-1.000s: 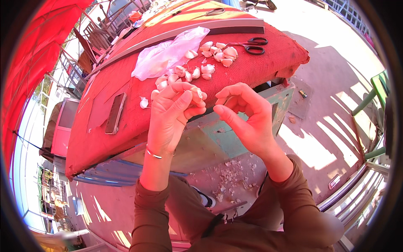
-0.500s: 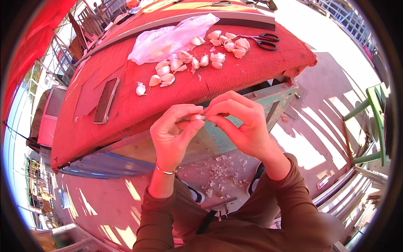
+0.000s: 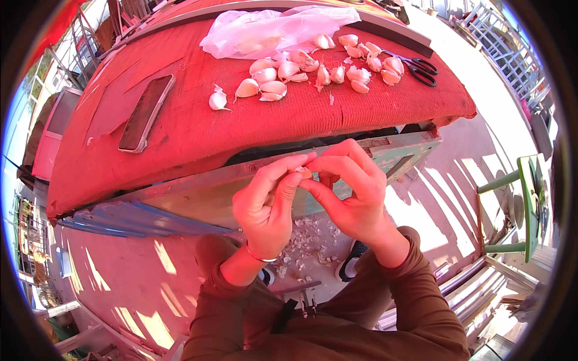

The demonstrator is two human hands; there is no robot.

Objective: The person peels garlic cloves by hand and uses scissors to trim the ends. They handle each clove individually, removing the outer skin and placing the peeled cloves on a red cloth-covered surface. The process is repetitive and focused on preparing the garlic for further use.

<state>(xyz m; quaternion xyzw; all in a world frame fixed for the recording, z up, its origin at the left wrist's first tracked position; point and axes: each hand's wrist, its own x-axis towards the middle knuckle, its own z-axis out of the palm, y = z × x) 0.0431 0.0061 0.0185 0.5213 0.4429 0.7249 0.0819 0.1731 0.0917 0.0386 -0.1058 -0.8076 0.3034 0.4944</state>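
**Off the near edge of the tabletop (image 3: 198,144): one garlic clove (image 3: 303,172), held**

Left hand (image 3: 268,204): thumb and forefinger pinching the clove. Right hand (image 3: 358,198): fingertips drawn in at the clove; whether gripping, cannot tell.
Stock: loose cloves (image 3: 265,73), set back from the near edge; pink bag (image 3: 271,36) behind; scissors (image 3: 424,72) toward the near right corner.
Handling, as judged: left pinch steady and light; right fingertips best worked in short pulls, sparing the flesh.

Small pale garlic clove (image 3: 304,172), partly hidden, held at the fingers' tips (image 3: 288,164)
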